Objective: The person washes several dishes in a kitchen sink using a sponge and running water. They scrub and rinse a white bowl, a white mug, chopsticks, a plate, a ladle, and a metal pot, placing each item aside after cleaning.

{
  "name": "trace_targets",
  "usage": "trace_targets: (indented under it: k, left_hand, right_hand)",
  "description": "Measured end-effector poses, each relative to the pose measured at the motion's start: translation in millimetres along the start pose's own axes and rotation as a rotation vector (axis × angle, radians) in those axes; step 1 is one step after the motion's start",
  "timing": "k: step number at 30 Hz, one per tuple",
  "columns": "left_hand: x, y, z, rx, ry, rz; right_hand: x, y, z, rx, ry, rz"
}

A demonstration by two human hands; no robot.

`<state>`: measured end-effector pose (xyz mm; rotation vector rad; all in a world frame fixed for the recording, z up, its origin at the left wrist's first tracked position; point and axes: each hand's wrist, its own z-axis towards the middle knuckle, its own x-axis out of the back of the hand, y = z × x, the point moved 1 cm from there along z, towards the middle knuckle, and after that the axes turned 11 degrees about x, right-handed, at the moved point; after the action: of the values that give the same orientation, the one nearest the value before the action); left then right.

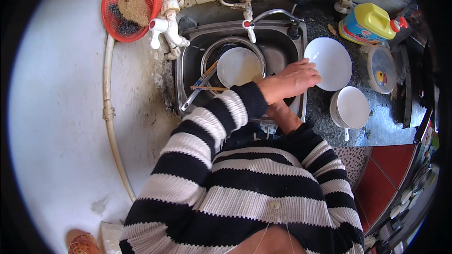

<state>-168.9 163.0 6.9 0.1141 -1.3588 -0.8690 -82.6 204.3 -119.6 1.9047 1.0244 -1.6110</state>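
Observation:
My left hand (296,77) reaches across to the right, over my right forearm, with its fingers curled over the near-left rim of a white bowl (332,65). That bowl sits at the counter's left edge, beside the sink. Below the left wrist is my right hand (276,110), over the sink's near-right part and mostly hidden; its fingers cannot be seen. In the stainless-steel sink (282,54) stands a round metal basin (208,47). It holds a white dish (233,65) with cloudy brownish liquid. Chopsticks (208,88) and a metal-handled utensil (192,99) lean across the basin's left rim.
Two taps, a white plastic one (169,28) and a curved chrome one (273,12), overhang the sink. A red colander (106,7) holds scrubbers. On the counter (319,113) stand white stacked bowls (353,107), a lidded container (381,70) and a yellow detergent jug (370,19).

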Motion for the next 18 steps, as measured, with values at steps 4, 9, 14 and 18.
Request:
trace_targets:
  k: [4, 9, 14, 18]
  left_hand:
    - [29.4, -49.0, -72.4, 0.442, 0.319, -0.115]
    - [67.0, -133.3, -203.0, 1.410, 0.140, -0.135]
    - [54.9, -129.9, -255.4, 1.105, -0.045, 0.117]
    - [44.0, -106.2, -258.3, 0.865, -0.410, 0.537]
  right_hand:
    - [-26.2, -2.7, 13.4, -0.093, 0.302, -0.441]
    - [-46.8, -8.1, 38.2, -0.066, 0.402, -0.613]
    - [-41.5, -2.7, 61.5, -0.098, 0.237, -1.163]
    - [-25.9, -9.3, 81.3, 0.030, 0.002, -1.753]
